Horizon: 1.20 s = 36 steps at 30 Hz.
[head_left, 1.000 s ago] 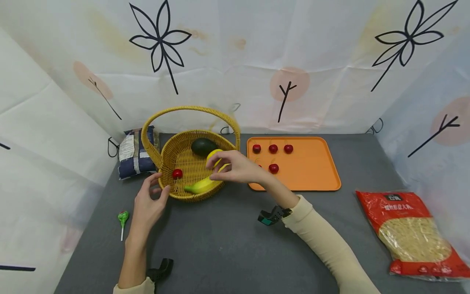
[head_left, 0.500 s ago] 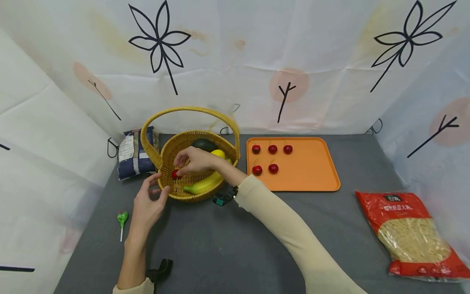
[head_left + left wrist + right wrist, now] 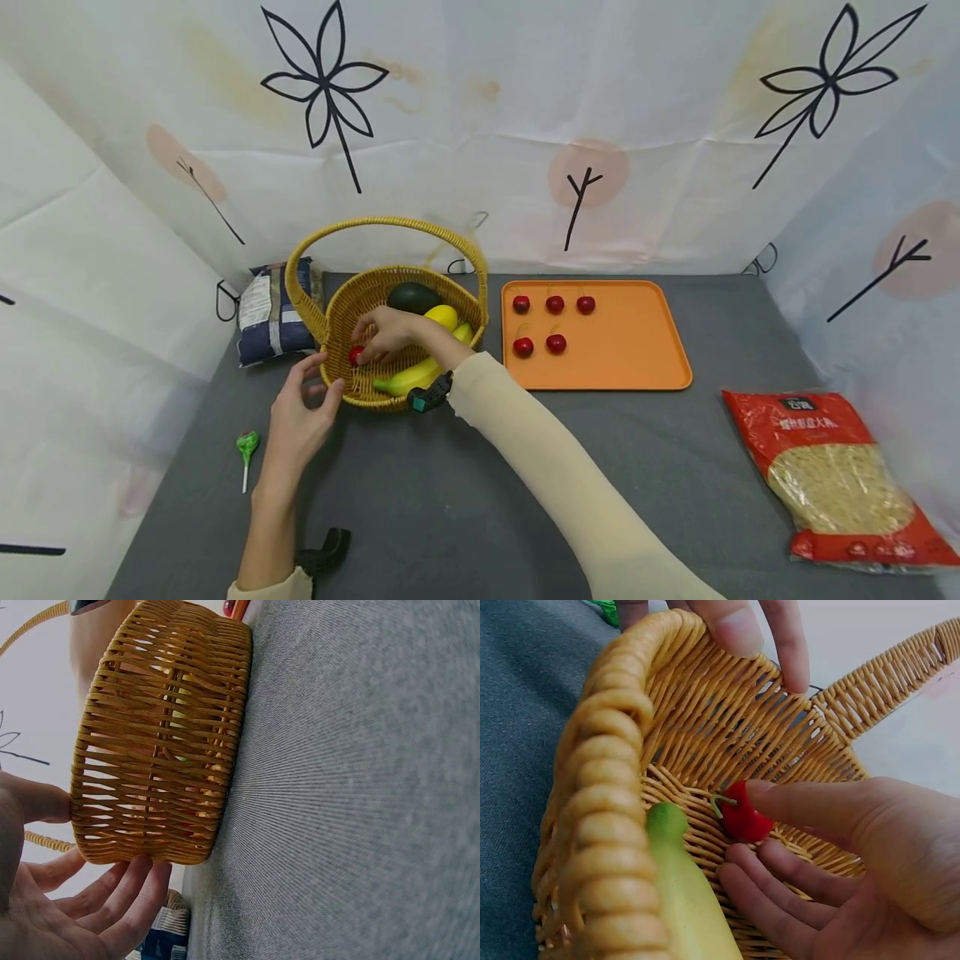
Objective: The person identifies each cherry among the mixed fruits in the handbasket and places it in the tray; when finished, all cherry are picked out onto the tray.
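A yellow woven basket [image 3: 369, 287] with a tall handle stands at the back left of the table. My left hand [image 3: 298, 417] holds its near left side; in the left wrist view the thumb meets the rim and the fingertips [image 3: 157, 879] touch the outer wall. Inside the basket my right hand [image 3: 392, 331] pinches a red cherry [image 3: 742, 817] between thumb and fingers, the cherry still low by the woven bottom. Beside it lies a banana [image 3: 694, 900], green at the tip. A dark green avocado-like fruit [image 3: 412, 297] and a yellow rounded fruit [image 3: 442, 316] sit farther back.
To the right, an orange tray [image 3: 630, 337] carries several cherries [image 3: 556, 343] in two rows. A red pasta bag [image 3: 840, 475] lies at the right. Behind the basket is a dark blue bag [image 3: 272, 312]; a green lollipop [image 3: 247, 446] lies at the left.
My right hand has moved left across the basket, from the yellow fruits to the cherry, and now pinches it. The left hand has stayed at the basket's side.
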Each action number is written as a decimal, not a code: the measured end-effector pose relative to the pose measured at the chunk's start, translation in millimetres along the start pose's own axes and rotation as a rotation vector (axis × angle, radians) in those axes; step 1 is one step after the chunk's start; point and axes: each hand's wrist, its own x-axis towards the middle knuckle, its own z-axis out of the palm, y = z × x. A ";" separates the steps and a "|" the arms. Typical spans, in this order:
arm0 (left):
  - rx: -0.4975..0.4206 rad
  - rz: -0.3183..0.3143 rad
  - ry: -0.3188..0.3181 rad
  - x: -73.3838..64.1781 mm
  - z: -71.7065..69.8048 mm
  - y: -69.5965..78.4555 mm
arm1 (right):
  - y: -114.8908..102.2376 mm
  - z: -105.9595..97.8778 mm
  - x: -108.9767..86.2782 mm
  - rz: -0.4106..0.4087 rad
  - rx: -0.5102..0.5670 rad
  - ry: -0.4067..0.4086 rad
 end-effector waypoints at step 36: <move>-0.002 0.003 0.000 -0.6 0.1 0.2 | 12.2 -28.4 -107.6 -0.406 -0.090 0.120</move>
